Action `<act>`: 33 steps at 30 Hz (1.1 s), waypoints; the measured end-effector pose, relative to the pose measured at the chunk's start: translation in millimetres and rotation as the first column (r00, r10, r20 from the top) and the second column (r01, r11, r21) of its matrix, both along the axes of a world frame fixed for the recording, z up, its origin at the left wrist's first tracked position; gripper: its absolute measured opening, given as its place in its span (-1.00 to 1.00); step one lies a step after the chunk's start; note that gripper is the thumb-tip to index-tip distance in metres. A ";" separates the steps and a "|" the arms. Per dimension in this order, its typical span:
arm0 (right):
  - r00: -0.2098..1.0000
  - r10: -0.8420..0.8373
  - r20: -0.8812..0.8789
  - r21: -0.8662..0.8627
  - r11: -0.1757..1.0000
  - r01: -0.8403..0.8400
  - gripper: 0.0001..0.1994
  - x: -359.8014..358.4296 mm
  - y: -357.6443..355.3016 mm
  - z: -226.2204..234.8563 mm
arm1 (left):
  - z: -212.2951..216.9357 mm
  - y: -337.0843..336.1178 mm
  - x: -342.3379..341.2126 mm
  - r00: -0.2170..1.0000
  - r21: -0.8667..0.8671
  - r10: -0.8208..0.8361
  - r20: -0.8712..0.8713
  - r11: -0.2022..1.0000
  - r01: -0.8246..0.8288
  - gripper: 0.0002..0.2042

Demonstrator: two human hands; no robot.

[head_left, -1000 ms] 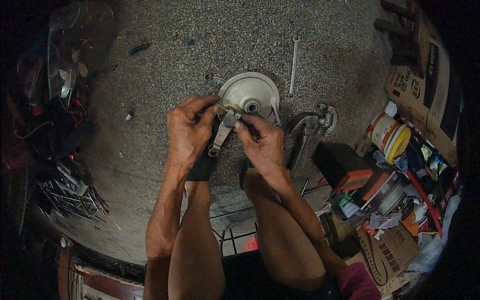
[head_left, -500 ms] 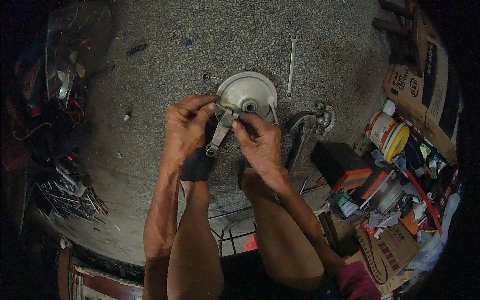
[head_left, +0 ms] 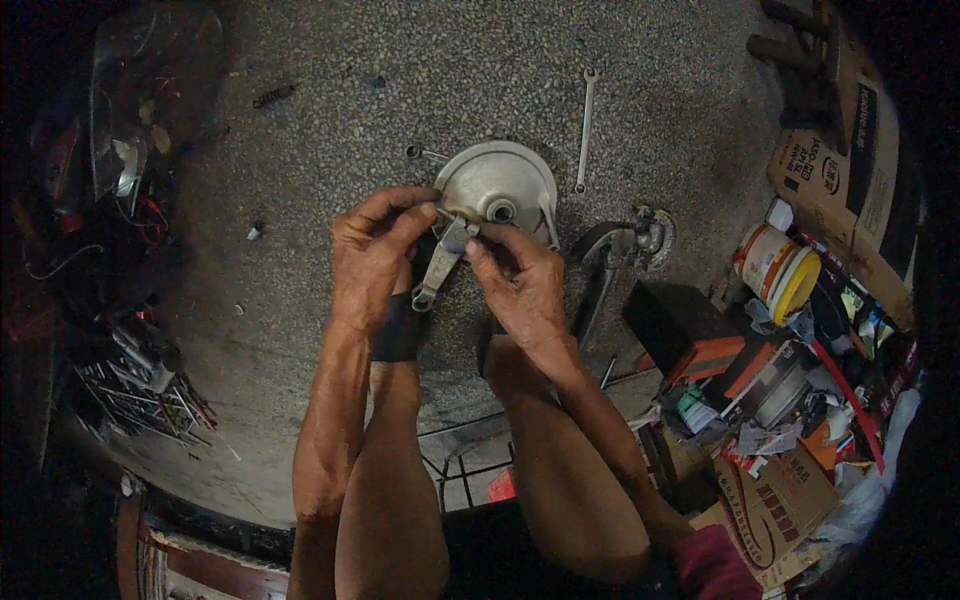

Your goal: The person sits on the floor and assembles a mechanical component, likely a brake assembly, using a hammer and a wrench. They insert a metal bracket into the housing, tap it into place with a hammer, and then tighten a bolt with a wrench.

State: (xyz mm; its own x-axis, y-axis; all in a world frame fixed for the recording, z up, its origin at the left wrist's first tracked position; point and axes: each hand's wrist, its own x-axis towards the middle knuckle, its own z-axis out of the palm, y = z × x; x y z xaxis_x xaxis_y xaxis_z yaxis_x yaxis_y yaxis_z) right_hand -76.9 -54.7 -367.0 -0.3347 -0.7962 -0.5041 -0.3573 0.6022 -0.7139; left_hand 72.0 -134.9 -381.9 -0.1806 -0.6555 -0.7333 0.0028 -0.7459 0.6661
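A round silver brake plate with a raised hub hole lies on the floor between my feet. From its near side a metal brake lever points toward me, with a ring at its end. My left hand has thumb and forefinger closed at the lever's left side by the plate rim; a small thin piece shows at the fingertips, its kind unclear. My right hand pinches at the clamp end of the lever; what sits between those fingertips is hidden.
A combination wrench lies beyond the plate to the right, near a curved metal part. Boxes, a yellow-rimmed tub and a large carton crowd the right. Loose tools lie at the left; a small spring lies farther off.
Both hands stay at the brake lever with nearly the same grip. My left forearm has shifted slightly to the right.
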 end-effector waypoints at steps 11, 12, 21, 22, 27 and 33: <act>0.999 -0.013 0.030 -0.021 1.000 0.013 -0.74 0.8 0.4 -1.4 | -5.8 8.3 -7.3 0.996 -0.098 0.083 -0.021 0.992 -0.085 -0.83; 0.999 -0.018 0.033 -0.021 1.000 0.019 -0.74 0.5 1.7 -3.0 | -5.5 7.6 -5.8 0.998 -0.121 0.046 -0.035 0.991 -0.050 -0.82; 0.999 -0.015 0.031 -0.026 1.000 0.016 -0.75 0.9 0.2 -1.4 | 0.4 5.9 -8.9 0.989 0.016 0.117 0.088 0.993 -0.119 -0.90; 1.000 -0.009 0.024 -0.035 0.999 0.010 -0.75 1.1 -0.3 -1.4 | -2.5 6.5 -6.9 0.991 0.015 0.071 0.114 0.997 -0.073 -0.90; 0.998 -0.022 0.065 -0.037 0.999 0.024 -0.76 0.4 -0.3 -2.5 | -2.8 8.2 -8.5 0.995 -0.052 0.086 0.048 0.995 -0.084 -0.88; 0.997 -0.020 0.074 -0.012 1.000 0.021 -0.75 -1.0 0.4 -3.4 | 4.6 4.1 -4.9 0.996 0.103 0.065 0.062 0.992 -0.071 -0.84</act>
